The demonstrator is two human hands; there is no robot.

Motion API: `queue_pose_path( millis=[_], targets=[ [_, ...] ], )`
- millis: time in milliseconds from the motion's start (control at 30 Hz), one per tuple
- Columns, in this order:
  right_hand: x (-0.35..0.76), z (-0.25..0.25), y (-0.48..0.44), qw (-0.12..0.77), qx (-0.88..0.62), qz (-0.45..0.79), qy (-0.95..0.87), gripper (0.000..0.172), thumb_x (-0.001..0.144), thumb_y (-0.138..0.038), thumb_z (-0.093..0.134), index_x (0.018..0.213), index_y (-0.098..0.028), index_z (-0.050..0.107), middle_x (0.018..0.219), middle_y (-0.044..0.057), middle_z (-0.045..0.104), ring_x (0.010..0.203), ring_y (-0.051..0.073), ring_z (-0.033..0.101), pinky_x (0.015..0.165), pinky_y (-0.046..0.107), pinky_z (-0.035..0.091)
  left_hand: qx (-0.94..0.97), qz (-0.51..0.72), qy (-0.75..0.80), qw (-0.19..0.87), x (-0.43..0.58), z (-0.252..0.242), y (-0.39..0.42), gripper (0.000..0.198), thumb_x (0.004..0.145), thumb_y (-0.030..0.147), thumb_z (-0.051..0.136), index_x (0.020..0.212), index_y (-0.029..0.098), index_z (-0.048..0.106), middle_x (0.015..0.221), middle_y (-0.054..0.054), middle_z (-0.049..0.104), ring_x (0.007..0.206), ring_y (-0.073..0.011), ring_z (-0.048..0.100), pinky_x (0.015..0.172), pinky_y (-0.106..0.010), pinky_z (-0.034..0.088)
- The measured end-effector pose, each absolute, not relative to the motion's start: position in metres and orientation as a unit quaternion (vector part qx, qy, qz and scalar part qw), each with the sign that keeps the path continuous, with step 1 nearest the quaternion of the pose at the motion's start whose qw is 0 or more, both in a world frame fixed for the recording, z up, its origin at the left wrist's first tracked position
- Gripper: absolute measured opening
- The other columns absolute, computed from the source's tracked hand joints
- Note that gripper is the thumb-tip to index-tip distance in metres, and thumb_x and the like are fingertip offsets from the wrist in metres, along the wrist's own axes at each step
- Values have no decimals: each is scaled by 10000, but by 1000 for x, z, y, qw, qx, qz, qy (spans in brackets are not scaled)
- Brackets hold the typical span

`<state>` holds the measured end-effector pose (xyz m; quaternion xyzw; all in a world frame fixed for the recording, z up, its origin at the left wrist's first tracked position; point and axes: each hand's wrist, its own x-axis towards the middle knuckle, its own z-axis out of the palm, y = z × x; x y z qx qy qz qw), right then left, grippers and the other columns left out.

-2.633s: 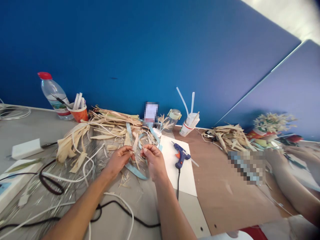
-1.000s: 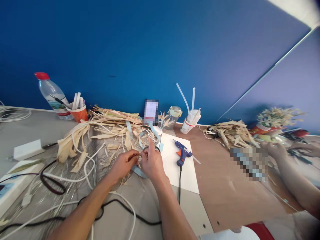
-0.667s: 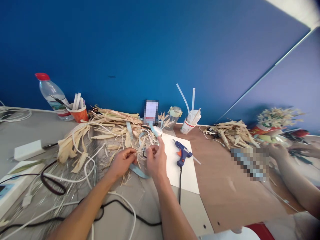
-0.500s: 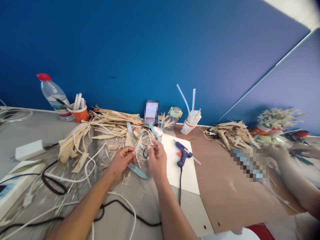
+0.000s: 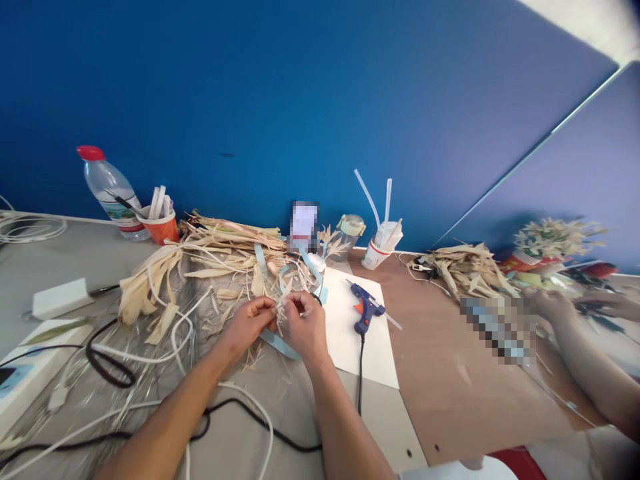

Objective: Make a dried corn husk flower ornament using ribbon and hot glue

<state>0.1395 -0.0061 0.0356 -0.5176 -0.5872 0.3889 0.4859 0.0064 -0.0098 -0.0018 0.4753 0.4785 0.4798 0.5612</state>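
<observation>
My left hand (image 5: 251, 320) is closed in a pinch on a small pale strip of dried corn husk (image 5: 285, 295). My right hand (image 5: 306, 327) meets it from the other side, thumb and fingers pinched at the same strip, whose pointed tip rises between the hands. A dark loop (image 5: 317, 298), perhaps a scissors handle, shows behind my right fingers; the rest of it is hidden. Beneath the hands lies a light blue ribbon (image 5: 281, 345) among husk scraps. To the right, a blue glue gun (image 5: 369, 309) rests on a white sheet (image 5: 376, 360).
Husk bundles (image 5: 235, 237) lie along the wall beside a bottle (image 5: 113, 190) and an orange cup (image 5: 163, 230). White and black cables (image 5: 260, 420) cross the left side near a power strip (image 5: 35, 373). A paper cup (image 5: 376, 255) holds glue sticks. Another person's hand (image 5: 553, 307) is at the right.
My right hand has moved left and down to meet my left hand, its fingers now closed at the husk strip. The dark loop has shifted from its inner side to behind its fingers.
</observation>
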Motion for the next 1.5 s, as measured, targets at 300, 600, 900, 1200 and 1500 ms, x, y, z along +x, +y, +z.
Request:
queue_pose_path(
  millis=[300, 600, 900, 1200, 1500],
  targets=[
    [144, 30, -3, 471, -535, 348, -609, 136, 787, -269, 523, 735, -181, 612, 669, 0, 639, 618, 141, 570, 611, 241, 427, 507, 469, 461, 557, 7, -1, -10, 240, 744, 401, 637, 799, 170, 601, 572, 20, 583, 558, -131, 524, 557, -244, 369],
    [147, 31, -1, 436, -555, 264, -658, 138, 791, -236, 510, 723, -199, 624, 671, 20, 647, 623, 158, 564, 622, 262, 402, 532, 453, 455, 552, 7, 4, -13, 244, 760, 404, 625, 825, 171, 598, 603, 8, 599, 599, -150, 554, 607, -263, 408],
    [147, 28, -1, 440, -547, 280, -655, 134, 791, -243, 512, 734, -196, 624, 674, 17, 638, 633, 154, 561, 634, 261, 405, 545, 454, 461, 533, 9, 8, -14, 201, 783, 369, 596, 794, 168, 601, 585, 19, 572, 573, -135, 528, 571, -248, 383],
    [144, 38, -4, 493, -496, 405, -589, 131, 762, -285, 537, 753, -175, 608, 689, 4, 625, 650, 143, 558, 632, 253, 444, 522, 470, 489, 517, 8, 3, -11, 168, 748, 338, 603, 733, 171, 595, 523, 40, 522, 505, -113, 451, 517, -235, 331],
    [143, 29, 2, 524, -467, 526, -480, 210, 705, -318, 597, 845, -162, 593, 691, -11, 589, 603, 116, 509, 583, 238, 418, 474, 488, 507, 529, 10, 11, -11, 178, 687, 360, 616, 680, 188, 570, 472, 51, 495, 445, -102, 399, 464, -230, 282]
  ],
)
